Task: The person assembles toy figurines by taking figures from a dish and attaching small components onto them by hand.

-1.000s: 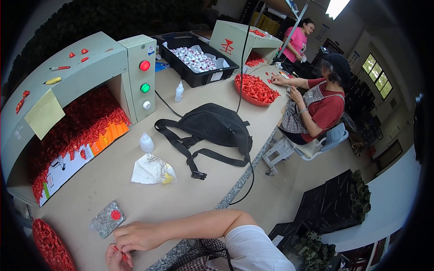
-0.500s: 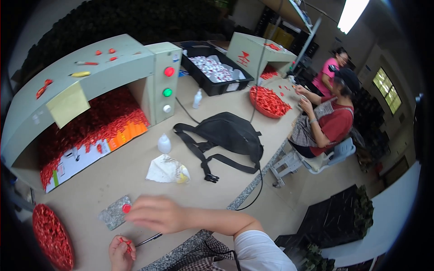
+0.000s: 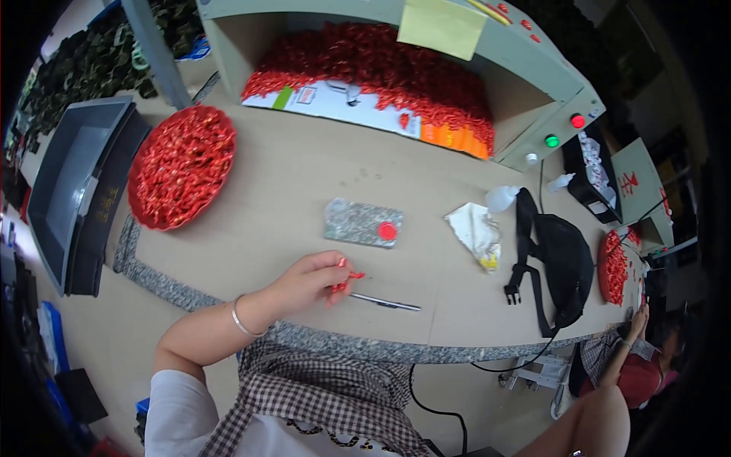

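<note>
My left hand (image 3: 311,280) is closed around several small red pieces (image 3: 340,283), above the near part of the table. Just right of its fingertips lies a thin silver and black tool (image 3: 388,303), like tweezers or a pen. Beyond the hand rests a grey speckled stone slab (image 3: 354,221) with a round red cap (image 3: 387,231) on it. My right arm (image 3: 582,426) shows bent at the lower right, but its hand is out of view. A red bowl (image 3: 158,225) heaped with small red pieces stands to the left.
A grey-green lamp box (image 3: 525,114) covers a heap of red pieces (image 3: 358,57). On the right lie a white cloth (image 3: 474,232), a squeeze bottle (image 3: 502,199) and a black waist bag (image 3: 562,255). Dark bins (image 3: 95,221) stand left; a co-worker (image 3: 636,373) sits right.
The view has swung left. My right hand has gone from above the stone slab to out of view. My left hand still holds the red pieces.
</note>
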Available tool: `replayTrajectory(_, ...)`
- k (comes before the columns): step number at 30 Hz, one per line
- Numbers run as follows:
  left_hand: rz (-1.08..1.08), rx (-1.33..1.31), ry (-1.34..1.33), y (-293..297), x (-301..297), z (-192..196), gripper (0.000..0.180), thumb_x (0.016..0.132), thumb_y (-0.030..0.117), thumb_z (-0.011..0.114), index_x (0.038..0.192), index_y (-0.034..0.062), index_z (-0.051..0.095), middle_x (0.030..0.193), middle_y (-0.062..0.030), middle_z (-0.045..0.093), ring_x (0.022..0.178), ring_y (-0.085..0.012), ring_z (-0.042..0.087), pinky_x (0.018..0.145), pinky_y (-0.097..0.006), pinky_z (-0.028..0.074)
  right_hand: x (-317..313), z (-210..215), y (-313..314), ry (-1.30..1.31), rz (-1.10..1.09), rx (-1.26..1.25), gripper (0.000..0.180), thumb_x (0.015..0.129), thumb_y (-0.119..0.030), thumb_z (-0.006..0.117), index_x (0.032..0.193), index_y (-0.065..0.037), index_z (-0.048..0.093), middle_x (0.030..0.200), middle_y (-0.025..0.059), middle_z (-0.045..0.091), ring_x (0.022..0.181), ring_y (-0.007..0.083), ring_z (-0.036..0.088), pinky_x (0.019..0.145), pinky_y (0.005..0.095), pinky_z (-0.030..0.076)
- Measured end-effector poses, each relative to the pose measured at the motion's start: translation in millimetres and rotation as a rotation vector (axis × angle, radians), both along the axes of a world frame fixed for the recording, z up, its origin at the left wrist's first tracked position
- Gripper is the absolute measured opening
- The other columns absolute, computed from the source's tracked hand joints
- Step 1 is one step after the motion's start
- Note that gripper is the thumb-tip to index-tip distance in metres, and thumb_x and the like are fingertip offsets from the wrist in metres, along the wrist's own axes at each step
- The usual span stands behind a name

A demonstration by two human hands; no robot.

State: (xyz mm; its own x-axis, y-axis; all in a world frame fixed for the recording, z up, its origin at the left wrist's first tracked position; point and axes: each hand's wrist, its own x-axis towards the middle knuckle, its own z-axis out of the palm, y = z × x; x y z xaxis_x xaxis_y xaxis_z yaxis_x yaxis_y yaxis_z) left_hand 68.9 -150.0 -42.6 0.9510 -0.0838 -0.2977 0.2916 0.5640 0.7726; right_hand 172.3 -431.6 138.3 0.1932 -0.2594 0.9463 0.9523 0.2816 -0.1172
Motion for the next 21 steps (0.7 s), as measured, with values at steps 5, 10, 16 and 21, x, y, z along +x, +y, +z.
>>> replayTrajectory(5,0.004,-0.006,0.011,1,-5,-3,0.011,0.091,0.015,0.046,0.092,0.0056,0.052,0.074,-0.005,0.055,0.057,-0.0102,0.048,0.05,-0.023,0.039,-13,-3,3,0.063,0.075,-0.006,0.024,0.084,-0.026,0.05,0.085,-0.003,0.051,0.084,0.0077,0.048,0.079,0.0201,0.048,0.07,0.0326,0.04)
replayTrajectory(10,-0.026,-0.009,-0.016,1,-5,-7,0.011,0.092,0.015,0.045,0.091,0.0071,0.052,0.075,-0.0042,0.055,0.058,-0.0092,0.048,0.051,-0.022,0.04,-28,-6,10,0.118,0.134,0.001,0.021,0.083,-0.024,0.05,0.086,-0.004,0.052,0.085,0.0076,0.049,0.079,0.0209,0.049,0.07,0.0337,0.041)
replayTrajectory(16,-0.004,0.001,-0.01,0,-6,-2,0.011,0.092,0.017,0.046,0.092,0.0081,0.052,0.075,-0.0034,0.055,0.059,-0.0088,0.048,0.052,-0.022,0.04,-32,-1,15,0.151,0.203,-0.012,0.019,0.083,-0.022,0.051,0.088,-0.004,0.053,0.087,0.0076,0.051,0.08,0.0217,0.05,0.07,0.0351,0.042)
replayTrajectory(21,-0.032,-0.005,-0.049,3,-4,-7,0.015,0.091,0.021,0.048,0.09,0.0062,0.052,0.076,-0.003,0.055,0.06,-0.008,0.05,0.053,-0.022,0.042,-29,5,26,0.186,0.306,-0.054,0.017,0.082,-0.02,0.052,0.089,-0.005,0.054,0.088,0.0076,0.052,0.081,0.0225,0.051,0.07,0.0362,0.043)
